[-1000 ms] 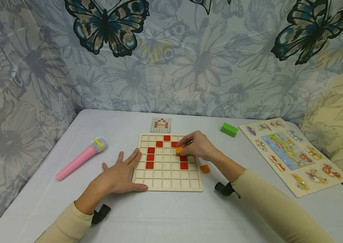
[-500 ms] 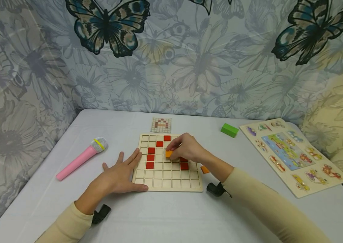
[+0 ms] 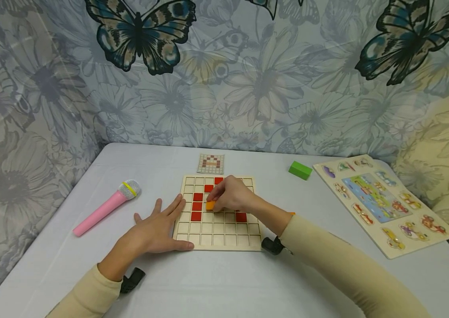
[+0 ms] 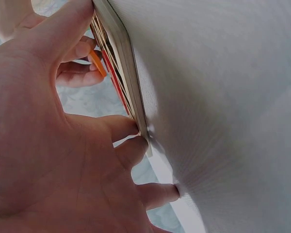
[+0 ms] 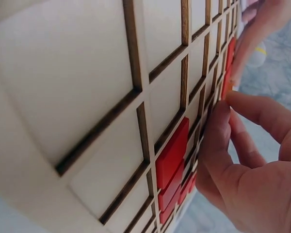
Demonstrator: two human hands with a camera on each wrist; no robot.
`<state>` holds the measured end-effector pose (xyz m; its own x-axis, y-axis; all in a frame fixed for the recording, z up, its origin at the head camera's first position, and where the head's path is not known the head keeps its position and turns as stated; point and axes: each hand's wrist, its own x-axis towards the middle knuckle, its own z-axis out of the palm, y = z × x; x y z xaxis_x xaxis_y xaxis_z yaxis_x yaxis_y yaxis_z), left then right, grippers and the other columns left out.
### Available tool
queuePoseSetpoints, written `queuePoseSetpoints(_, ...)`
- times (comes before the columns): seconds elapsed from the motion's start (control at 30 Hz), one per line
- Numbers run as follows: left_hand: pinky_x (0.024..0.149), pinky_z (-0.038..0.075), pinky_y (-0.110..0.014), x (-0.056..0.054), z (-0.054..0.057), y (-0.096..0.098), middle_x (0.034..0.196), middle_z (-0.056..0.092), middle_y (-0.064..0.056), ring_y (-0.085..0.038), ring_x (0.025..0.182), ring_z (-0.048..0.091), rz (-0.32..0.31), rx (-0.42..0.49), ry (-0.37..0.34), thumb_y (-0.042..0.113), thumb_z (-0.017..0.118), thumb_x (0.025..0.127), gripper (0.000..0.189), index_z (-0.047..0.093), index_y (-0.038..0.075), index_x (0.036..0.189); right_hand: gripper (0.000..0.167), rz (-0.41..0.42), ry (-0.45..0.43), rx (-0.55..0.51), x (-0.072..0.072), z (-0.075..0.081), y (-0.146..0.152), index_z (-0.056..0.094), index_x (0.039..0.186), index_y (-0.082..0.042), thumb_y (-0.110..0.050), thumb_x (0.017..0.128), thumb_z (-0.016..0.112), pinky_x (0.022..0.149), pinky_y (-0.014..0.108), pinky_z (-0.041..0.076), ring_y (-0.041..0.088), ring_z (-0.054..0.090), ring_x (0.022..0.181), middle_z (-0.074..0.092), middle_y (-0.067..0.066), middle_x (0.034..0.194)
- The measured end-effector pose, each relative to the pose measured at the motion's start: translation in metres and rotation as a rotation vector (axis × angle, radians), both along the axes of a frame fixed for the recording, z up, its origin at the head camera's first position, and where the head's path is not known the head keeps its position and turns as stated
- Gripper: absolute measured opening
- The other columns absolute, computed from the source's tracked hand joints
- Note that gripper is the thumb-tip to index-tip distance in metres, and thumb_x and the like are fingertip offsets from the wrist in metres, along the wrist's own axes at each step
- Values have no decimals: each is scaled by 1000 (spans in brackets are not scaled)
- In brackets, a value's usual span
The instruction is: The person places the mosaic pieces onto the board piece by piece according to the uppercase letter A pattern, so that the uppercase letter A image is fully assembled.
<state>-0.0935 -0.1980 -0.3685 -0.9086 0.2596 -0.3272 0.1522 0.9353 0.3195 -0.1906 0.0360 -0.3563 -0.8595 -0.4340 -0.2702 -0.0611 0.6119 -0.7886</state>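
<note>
A wooden grid board (image 3: 213,240) lies on the table with several red tiles (image 3: 197,206) in its squares. My right hand (image 3: 234,194) pinches an orange tile (image 3: 210,206) between thumb and fingers, over the square right of the left red column. In the left wrist view that orange tile (image 4: 98,63) is tilted and close above the board. Spread out at the board's left edge, my left hand (image 3: 158,229) touches it with fingertips and thumb. The right hand and forearm hide some squares and red tiles.
A small pattern card (image 3: 210,164) lies behind the board. Left is a pink toy microphone (image 3: 107,207); right are a green block (image 3: 300,170) and a picture puzzle board (image 3: 385,205). A sliver of orange (image 3: 292,213) shows beside the right forearm.
My right hand has carried the orange tile leftward across the board and slightly nearer. The loose orange tile's earlier spot is now covered by the forearm. My left hand has stayed put.
</note>
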Motion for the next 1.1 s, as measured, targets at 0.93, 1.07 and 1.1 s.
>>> queuePoseSetpoints(0.93,96,15,-95,1,2,0,177,6,3,-57,156,10,0,7,-3,76,75,78,124,14,19,169,25,46,73,111,-1,1,-14,82,89,-9,7,72,85,68,25,54,16,63,81,75,3,89)
queuePoseSetpoints(1.07,96,16,-95,1,2,0,177,6,3,-58,156,11,-2,4,-2,76,75,78,124,14,19,169,25,45,69,109,-1,1,-15,82,89,-9,8,71,86,68,25,54,16,63,80,75,2,87)
queuePoseSetpoints(1.1,96,16,-95,0,2,0,177,6,3,-58,156,11,-2,3,-3,76,75,78,124,15,19,169,25,44,69,108,-1,1,-15,82,89,-9,8,71,86,68,25,53,16,63,80,75,2,87)
